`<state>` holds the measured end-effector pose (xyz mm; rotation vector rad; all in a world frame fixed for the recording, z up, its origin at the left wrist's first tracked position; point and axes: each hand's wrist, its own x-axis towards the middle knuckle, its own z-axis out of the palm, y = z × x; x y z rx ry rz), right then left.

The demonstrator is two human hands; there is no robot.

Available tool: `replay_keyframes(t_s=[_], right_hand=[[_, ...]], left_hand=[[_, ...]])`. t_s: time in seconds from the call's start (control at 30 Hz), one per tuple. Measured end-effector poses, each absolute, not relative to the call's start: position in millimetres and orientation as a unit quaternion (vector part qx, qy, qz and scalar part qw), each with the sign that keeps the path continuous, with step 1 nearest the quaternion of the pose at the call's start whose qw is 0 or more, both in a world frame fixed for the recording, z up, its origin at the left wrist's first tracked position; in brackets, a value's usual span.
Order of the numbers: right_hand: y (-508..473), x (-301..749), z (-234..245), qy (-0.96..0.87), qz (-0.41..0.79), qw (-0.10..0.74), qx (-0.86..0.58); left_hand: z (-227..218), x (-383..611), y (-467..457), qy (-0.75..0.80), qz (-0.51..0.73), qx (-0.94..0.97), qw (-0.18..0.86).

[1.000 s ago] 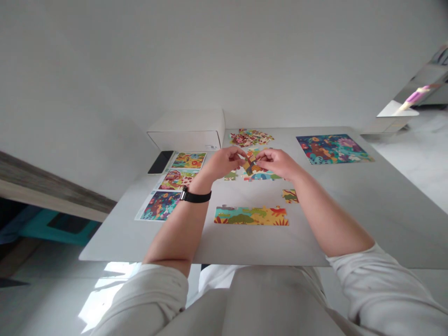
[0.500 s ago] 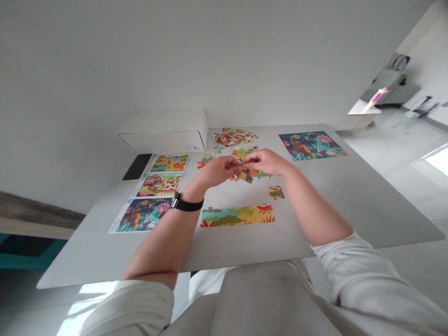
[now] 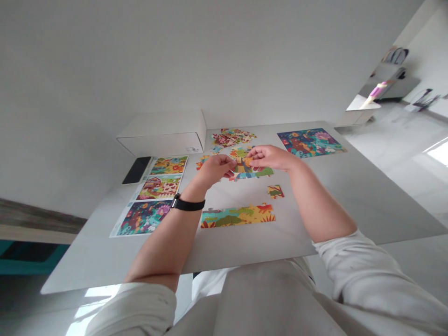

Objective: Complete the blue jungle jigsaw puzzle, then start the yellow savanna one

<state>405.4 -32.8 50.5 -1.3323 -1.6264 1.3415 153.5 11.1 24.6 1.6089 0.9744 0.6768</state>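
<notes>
My left hand (image 3: 214, 169), with a black watch on its wrist, and my right hand (image 3: 271, 157) meet over a loose heap of colourful puzzle pieces (image 3: 245, 169) in the middle of the white table (image 3: 350, 196). Each hand has its fingers pinched together. A small orange piece (image 3: 248, 161) sits at my right fingertips. What my left fingers hold is hidden. Closer to me lies a joined strip of puzzle (image 3: 238, 215) in teal, green and orange. One small joined bit (image 3: 275, 191) lies to its upper right.
A reference sheet with three pictures (image 3: 154, 196) lies at the left, beside a black phone (image 3: 136, 170). A white box (image 3: 164, 133) stands at the back left. Another pile of pieces (image 3: 231, 136) and a finished dark-blue puzzle (image 3: 310, 142) lie at the back.
My hands have come slightly apart and moved a little farther over the loose pieces. The camera has turned, so the table sits more to the left than one second ago.
</notes>
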Motion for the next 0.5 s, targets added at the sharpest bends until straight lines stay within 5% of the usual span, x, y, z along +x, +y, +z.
replay_keyframes(t_s=[0.5], right_hand=[[-27.9, 405.7, 48.1, -0.625, 0.438, 0.381, -0.522]], left_hand=[[20.6, 159.9, 3.9, 0.375, 0.209, 0.691, 0.582]])
